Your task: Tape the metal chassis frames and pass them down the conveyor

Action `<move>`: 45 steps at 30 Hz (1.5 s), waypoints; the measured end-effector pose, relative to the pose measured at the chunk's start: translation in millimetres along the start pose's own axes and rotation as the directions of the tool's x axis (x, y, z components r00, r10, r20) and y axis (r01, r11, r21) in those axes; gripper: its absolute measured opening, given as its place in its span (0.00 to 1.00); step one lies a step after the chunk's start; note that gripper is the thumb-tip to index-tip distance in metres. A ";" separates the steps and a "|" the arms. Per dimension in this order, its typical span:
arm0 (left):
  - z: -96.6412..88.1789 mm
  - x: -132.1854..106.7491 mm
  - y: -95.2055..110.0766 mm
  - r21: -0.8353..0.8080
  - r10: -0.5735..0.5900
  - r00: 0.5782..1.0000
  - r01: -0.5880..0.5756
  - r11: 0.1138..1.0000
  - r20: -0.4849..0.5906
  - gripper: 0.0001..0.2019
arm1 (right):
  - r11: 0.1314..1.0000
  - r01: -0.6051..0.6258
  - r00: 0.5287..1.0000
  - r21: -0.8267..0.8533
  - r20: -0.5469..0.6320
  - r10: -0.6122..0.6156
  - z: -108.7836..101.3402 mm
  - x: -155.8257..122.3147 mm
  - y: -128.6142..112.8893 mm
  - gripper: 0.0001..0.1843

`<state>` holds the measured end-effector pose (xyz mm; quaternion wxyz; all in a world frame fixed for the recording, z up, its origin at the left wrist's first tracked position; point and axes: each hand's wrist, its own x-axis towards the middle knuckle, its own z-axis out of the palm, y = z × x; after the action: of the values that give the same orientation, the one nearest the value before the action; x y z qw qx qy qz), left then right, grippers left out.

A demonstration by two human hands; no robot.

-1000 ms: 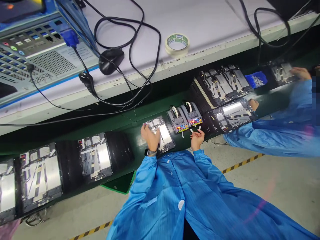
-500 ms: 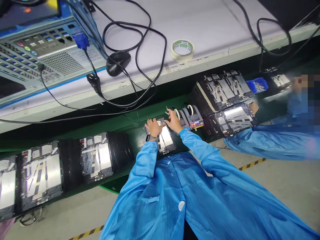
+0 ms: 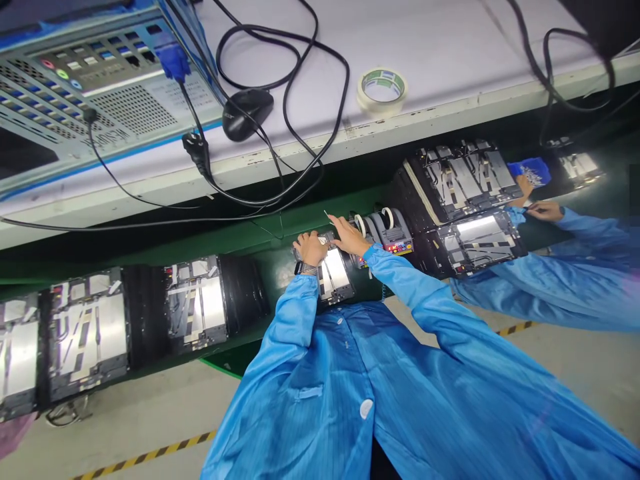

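A: Status at our station?
B: We have a metal tablet frame [image 3: 333, 272] on the dark green conveyor belt [image 3: 280, 257], right in front of us, with tape strips across its back.
A: Hands?
B: Left hand [image 3: 311, 248] is on the frame's upper corner, fingers curled down. We can't tell if it's gripping or just pressing. Right hand [image 3: 351, 239] is just above the frame, fingers stretched out, with a thin pale strip [image 3: 326, 214] just off the fingertips. Can't tell if it's pinched.
A: Containers?
B: One blue bin [image 3: 533, 171] up the belt, filled with small pale pieces, too small to identify. A co-worker's hand [image 3: 523, 188] is just below it, and their other hand [image 3: 544, 211] is near a frame [image 3: 477, 233].
A: Dispensers?
B: Two tape dispensers [image 3: 391, 231], each loaded with a roll, sit just beyond our right hand. More taped frames [image 3: 197, 303] lie to our left, with black foam pads [image 3: 243, 287] between them.
A: Bench?
B: White bench [image 3: 430, 53] behind the belt holds a masking tape roll [image 3: 383, 90], a black mouse [image 3: 247, 115] and a computer chassis [image 3: 110, 87] with black cables [image 3: 320, 87].
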<state>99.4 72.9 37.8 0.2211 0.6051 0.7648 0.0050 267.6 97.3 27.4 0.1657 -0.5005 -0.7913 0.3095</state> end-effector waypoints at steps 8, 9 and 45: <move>0.5 -0.6 -6.5 -0.033 -0.031 0.999 0.031 0.999 -0.020 0.28 | 0.924 -0.132 0.983 0.358 0.164 0.077 -8.4 19.2 17.2 0.36; 0.5 1.5 -8.1 -0.041 -0.039 0.999 0.038 0.998 -0.008 0.28 | 0.925 -0.125 0.973 0.358 0.227 0.043 -8.5 21.2 16.9 0.37; -2.0 14.7 -17.1 -0.078 -0.064 0.992 0.073 0.994 0.110 0.30 | 0.965 -0.228 0.960 -0.130 0.137 0.245 2.2 35.1 -13.3 0.51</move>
<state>80.5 82.5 30.0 0.2863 0.5682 0.7714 -0.0038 241.7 123.9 32.7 0.0385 -0.5751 -0.7523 0.3190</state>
